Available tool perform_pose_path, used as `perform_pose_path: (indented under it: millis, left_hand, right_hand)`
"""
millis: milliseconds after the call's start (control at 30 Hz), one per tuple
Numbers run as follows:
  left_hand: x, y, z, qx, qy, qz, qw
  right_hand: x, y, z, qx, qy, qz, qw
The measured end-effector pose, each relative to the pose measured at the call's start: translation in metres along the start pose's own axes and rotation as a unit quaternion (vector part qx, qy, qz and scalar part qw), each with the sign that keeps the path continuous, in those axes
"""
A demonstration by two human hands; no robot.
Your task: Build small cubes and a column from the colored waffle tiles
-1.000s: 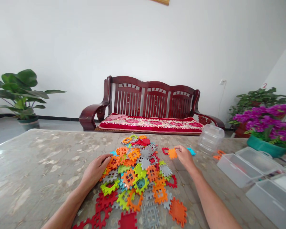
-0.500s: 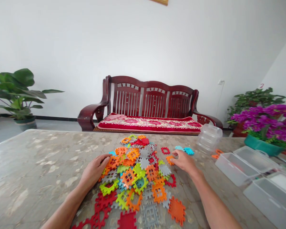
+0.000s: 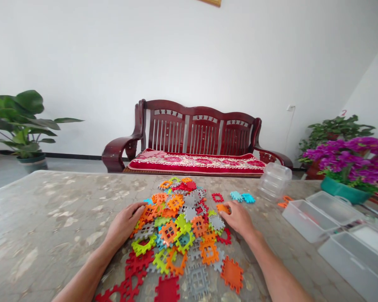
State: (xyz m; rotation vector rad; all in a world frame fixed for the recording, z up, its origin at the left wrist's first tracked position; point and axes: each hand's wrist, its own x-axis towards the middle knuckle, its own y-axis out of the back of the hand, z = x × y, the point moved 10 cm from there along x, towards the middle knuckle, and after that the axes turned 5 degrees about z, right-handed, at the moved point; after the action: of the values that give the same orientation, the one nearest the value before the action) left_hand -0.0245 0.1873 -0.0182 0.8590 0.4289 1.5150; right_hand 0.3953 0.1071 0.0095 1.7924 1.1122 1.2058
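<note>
A heap of flat plastic interlocking tiles [image 3: 183,224] in orange, green, red, grey and blue lies on the table, many with cut-out windows. My left hand [image 3: 126,222] rests along the heap's left edge, thumb and forefinger slightly apart against the tiles; its other fingers are partly hidden. At the right side, my right hand [image 3: 238,217] has an orange tile [image 3: 223,208] between thumb and fingers, just above a grey tile [image 3: 216,222]. Near that hand lie a red frame tile [image 3: 217,197] and two blue tiles [image 3: 242,197].
Clear plastic boxes [image 3: 311,220] stand on the right of the patterned table [image 3: 59,235], beside a stacked clear container [image 3: 274,182] and purple flowers in a green planter [image 3: 346,191]. Behind the table is a dark red wooden bench [image 3: 204,128]. A potted plant [image 3: 31,126] stands at left.
My right hand has lowered slightly and shifted toward the heap, with its fingers now around the orange tile, which sits a little further left. My left hand has hardly moved.
</note>
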Motion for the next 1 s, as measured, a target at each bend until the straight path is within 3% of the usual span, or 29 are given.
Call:
perform_pose_path:
  millis: [233, 400, 600, 833, 1000]
  left_hand:
    - [0.000, 0.001, -0.002, -0.002, -0.001, 0.011, 1.000]
    - [0.000, 0.002, -0.001, -0.003, -0.005, 0.017, 1.000]
    - [0.000, 0.001, -0.001, -0.005, -0.004, 0.012, 1.000]
    - [0.001, 0.002, -0.003, -0.012, -0.010, 0.023, 1.000]
    - [0.000, 0.000, -0.005, -0.013, -0.004, 0.008, 1.000]
  right_hand:
    - [0.000, 0.009, -0.001, 0.093, 0.005, 0.042, 0.995]
    - [-0.002, 0.001, -0.028, 0.225, 0.096, -0.056, 0.968]
    - [-0.014, -0.004, -0.046, 0.214, 0.149, -0.155, 0.953]
    - [-0.011, -0.005, -0.048, 0.205, 0.114, -0.149, 0.961]
    - [0.000, -0.008, -0.029, 0.313, 0.041, -0.111, 0.942]
